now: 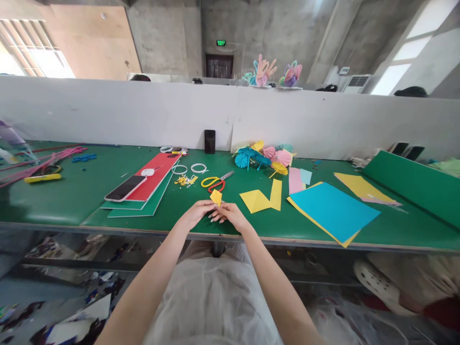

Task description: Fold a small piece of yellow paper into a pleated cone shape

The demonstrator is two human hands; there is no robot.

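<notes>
A small folded piece of yellow paper (216, 197) is pinched between both hands above the front of the green table. My left hand (197, 213) grips its left side with closed fingers. From the right, my right hand (232, 215) holds its lower edge between thumb and forefinger, the other fingers loosely stretched below. Just beyond the paper lie scissors (217, 182) with yellow and red handles, blades pointing away to the right. To the right of my hands rest a yellow sheet (254, 201) and a narrow yellow strip (276, 195).
A cluster of folded paper umbrellas (264, 157) sits by the white partition (143, 112). Blue sheets (334, 211) lie at right over yellow ones. A phone (125, 188) rests on red and green boards at left. Yellow scraps (185, 180) and tape rings (199, 168) lie behind the scissors.
</notes>
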